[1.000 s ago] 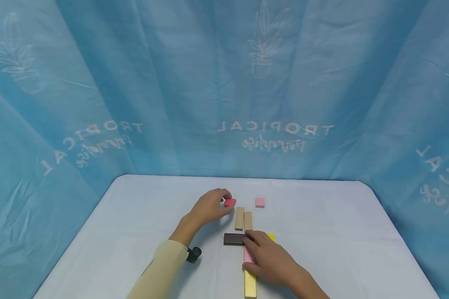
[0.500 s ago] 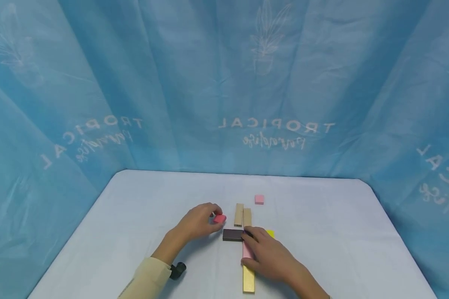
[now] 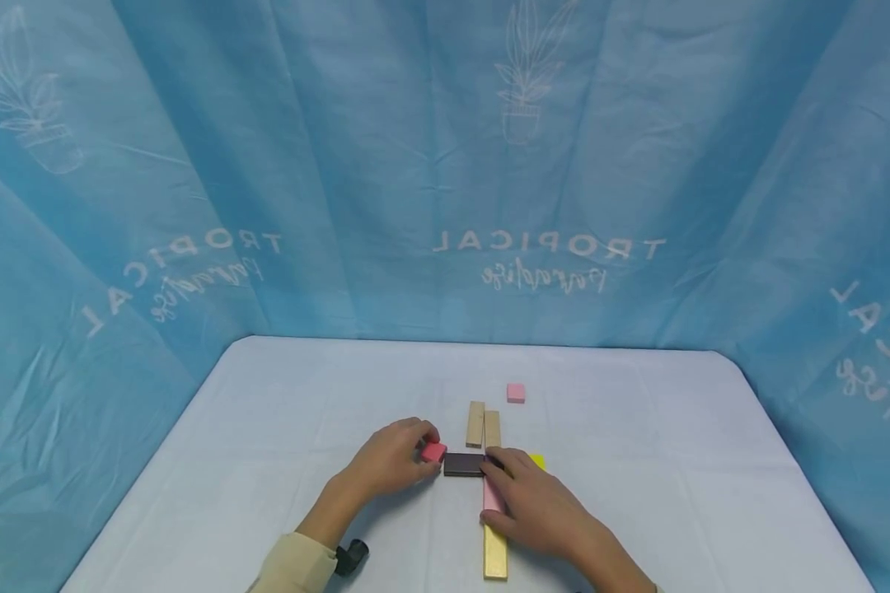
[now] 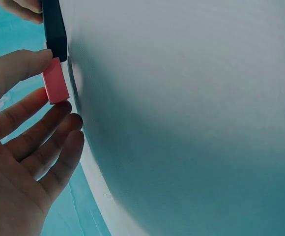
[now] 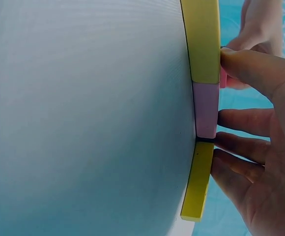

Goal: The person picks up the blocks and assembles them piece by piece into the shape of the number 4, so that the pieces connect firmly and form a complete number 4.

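My left hand [image 3: 395, 459] pinches a small red-pink block [image 3: 433, 452] between thumb and fingertips. In the left wrist view this block [image 4: 56, 83] is right at the end of a black block [image 4: 55, 29]. My right hand [image 3: 537, 504] rests over a row of blocks, fingers spread and fairly straight. Its thumb is at the gold block [image 5: 201, 44], and its fingertips touch the pink block [image 5: 206, 110] and the yellow block [image 5: 198, 182]. The black block [image 3: 463, 465] lies crosswise, its right end hidden under the right fingers.
Beyond the black block, two pale wooden blocks lie lengthwise, one on the left [image 3: 475, 424] and one on the right [image 3: 493, 428]. A light pink block [image 3: 515, 394] lies farther back. The white table [image 3: 304, 395] ends at a blue curtain [image 3: 386, 206].
My left hand has brought the red-pink block nearer to me, from beside the wooden blocks to the black block's left end. The right hand has stayed on the row.
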A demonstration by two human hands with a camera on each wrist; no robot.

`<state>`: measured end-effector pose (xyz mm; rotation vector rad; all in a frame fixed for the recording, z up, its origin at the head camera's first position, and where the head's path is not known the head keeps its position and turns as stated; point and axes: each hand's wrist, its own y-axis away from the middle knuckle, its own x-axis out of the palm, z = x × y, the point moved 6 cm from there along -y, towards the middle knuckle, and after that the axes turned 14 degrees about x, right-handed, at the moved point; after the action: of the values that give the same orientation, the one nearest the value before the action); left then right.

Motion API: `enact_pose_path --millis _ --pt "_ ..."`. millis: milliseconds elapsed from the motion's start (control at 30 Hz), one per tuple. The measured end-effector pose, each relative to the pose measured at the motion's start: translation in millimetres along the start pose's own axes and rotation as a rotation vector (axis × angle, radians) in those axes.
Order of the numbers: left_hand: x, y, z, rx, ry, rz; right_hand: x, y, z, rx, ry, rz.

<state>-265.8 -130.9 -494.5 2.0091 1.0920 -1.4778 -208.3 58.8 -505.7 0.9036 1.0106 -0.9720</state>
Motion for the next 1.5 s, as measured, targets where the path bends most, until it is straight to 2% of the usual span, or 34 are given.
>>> enact_pose_path --millis 167,567,833,1200,1500 --pt "0.3 2.9 0.4 -0.014 -0.032 0.006 -1.3 1.3 1.5 -0.012 -0.002 -0.004" --pt "2.9 4.6 -0.6 0.011 -0.095 0.008 -2.0 2.4 -0.2 -0.029 0.003 -0.029" --pt "2.0 4.7 -3.7 0.008 -0.097 0.008 -1.5 2.0 -1.3 -0.028 -0.001 -0.017" --pt "3.1 4.4 -7.9 0.063 -0.108 0.01 -2.1 3.2 -0.2 -0.006 -0.003 -0.002" --pt "4.2 4.3 -6.8 0.055 -0.111 0.02 -1.7 3.7 -0.6 -0.018 0.012 -0.017"
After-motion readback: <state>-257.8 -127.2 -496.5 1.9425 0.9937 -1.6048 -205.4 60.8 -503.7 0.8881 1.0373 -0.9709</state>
